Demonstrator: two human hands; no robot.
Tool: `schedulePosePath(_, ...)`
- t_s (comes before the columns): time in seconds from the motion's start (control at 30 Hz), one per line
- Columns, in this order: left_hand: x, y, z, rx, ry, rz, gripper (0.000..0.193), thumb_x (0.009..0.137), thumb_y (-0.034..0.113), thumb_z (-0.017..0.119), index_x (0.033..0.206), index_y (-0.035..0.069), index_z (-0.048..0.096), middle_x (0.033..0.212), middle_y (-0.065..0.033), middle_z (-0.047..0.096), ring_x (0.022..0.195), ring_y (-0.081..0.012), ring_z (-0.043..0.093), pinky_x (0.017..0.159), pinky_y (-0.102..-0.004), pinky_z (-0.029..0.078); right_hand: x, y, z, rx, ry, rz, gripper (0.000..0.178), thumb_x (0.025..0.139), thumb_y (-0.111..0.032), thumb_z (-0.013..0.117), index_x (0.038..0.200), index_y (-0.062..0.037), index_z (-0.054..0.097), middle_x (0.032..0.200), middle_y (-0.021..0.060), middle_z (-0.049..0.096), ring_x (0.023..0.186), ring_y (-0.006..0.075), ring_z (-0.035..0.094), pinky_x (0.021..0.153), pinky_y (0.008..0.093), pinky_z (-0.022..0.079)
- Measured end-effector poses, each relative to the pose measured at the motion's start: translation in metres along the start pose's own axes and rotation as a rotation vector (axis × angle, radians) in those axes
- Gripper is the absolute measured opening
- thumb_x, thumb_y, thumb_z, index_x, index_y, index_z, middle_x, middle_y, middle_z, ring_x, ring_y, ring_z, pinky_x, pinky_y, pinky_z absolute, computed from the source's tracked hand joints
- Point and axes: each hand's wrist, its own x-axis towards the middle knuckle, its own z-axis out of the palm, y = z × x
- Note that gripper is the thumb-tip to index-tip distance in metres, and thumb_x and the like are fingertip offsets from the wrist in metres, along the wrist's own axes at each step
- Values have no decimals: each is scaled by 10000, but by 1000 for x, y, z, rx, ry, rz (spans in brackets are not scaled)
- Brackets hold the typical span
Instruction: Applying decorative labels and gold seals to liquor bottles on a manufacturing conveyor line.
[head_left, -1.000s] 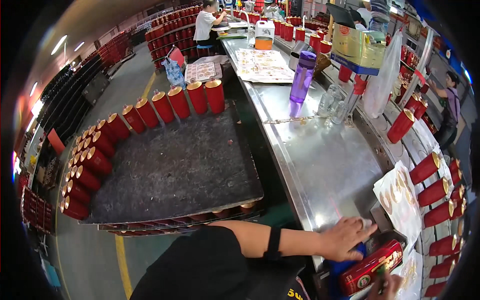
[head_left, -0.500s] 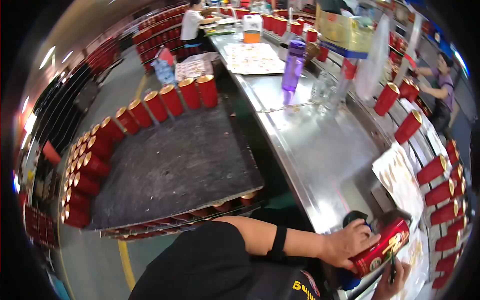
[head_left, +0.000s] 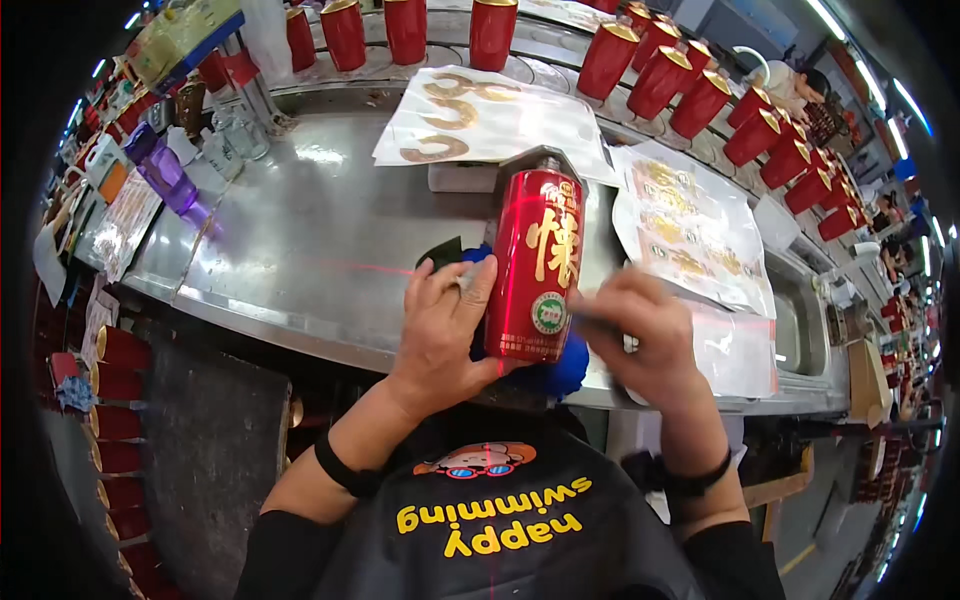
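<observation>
A red bottle (head_left: 540, 240) with gold lettering and a round green-and-white label lies tilted in front of me, its neck pointing away. Against its lower left side my left hand (head_left: 440, 315) is curled, steadying it. My right hand (head_left: 645, 330) is at the bottle's right side, close to the round label, closed on a slim dark tool (head_left: 597, 322). Motion blur hides the tool's exact kind. Blue cloth (head_left: 565, 368) lies under the bottle, and a dark angular support (head_left: 570, 165) shows behind its neck.
Sheets of gold decals (head_left: 690, 215) and a white sheet with gold curved shapes (head_left: 440, 115) lie beyond the bottle. Red bottles (head_left: 665, 80) line a conveyor at the back. A purple drinking bottle (head_left: 160, 170) stands left on the steel table (head_left: 310, 210); a sink (head_left: 800, 320) is at right.
My view has swung right, from the bottle trolley to the workbench straight ahead. Both hands remain at the red bottle, and the right hand is now blurred by movement beside the label.
</observation>
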Motion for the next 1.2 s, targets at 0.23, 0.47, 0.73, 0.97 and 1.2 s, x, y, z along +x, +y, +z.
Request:
schedulePosePath(0.23,0,2,-2,82,9,-21,925,639,394,798,1382,-8,421,1069,-162,597,1152,-326,476,1050,-555,254,-1,-4,10,144,-175,-224,286,666,-68,773,927,-83,658,755,68,526,710,272,569,636,372,452)
schedulePosePath(0.47,-5,-4,1,20,19,-46,957,644,385,798,1413,-2,380,1128,-164,594,1178,-316,470,1057,-550,247,-8,5,13,131,-166,-232,383,576,-34,762,941,-93,663,830,65,559,780,273,558,680,380,427)
schedulePosePath(0.73,-10,-15,12,-51,-22,-63,941,745,512,707,1424,-30,346,1218,-209,534,1176,-342,472,1052,-543,267,-22,10,16,130,-134,-175,309,632,-74,784,920,-99,673,832,60,561,788,250,559,698,353,431)
schedulePosePath(0.97,-14,-23,14,-89,-48,-86,953,781,531,675,1429,-62,305,1249,-224,508,1177,-372,469,1055,-524,274,-27,17,17,386,-390,-177,266,703,-39,767,950,-87,682,852,76,569,790,250,557,676,350,451)
schedulePosePath(1.2,-8,-26,4,-144,-80,16,951,806,633,578,1428,-35,312,1371,-222,443,1292,-399,363,1090,-533,215,-35,23,10,327,-243,-108,234,707,-72,784,915,-46,678,797,78,609,757,224,589,625,318,458)
